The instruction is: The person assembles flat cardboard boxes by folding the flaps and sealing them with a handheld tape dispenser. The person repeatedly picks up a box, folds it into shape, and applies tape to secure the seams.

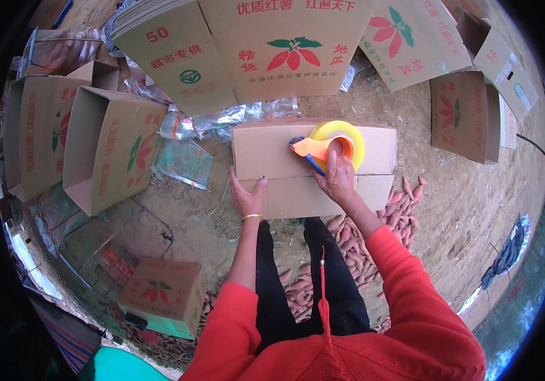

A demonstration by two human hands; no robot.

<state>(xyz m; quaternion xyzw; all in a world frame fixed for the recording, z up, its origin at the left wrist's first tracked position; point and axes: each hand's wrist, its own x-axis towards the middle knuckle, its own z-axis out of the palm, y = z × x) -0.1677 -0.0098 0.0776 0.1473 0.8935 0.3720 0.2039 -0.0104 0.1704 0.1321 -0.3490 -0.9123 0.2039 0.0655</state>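
Note:
In front of my legs is a brown cardboard box (291, 198), its two long flaps folded down and meeting along a middle seam. My left hand (247, 195) rests at the box's left end, thumb and fingers spread apart on the cardboard beside the seam. Over the box's right half, my right hand (338, 178) grips an orange tape dispenser (304, 148) loaded with a large roll of yellow tape (358, 143). The dispenser's blue part points down and left, above the seam. Some of my right fingers are hidden behind the roll and the handle.
Sweet potatoes (348, 244) lie heaped around my legs. Standing open boxes (120, 149) are at left, more cartons (463, 117) at right. A stack of flattened cartons (272, 51) stands beyond the box. Clear plastic bags (183, 162) litter the soil. Lower left sits a closed carton (161, 289).

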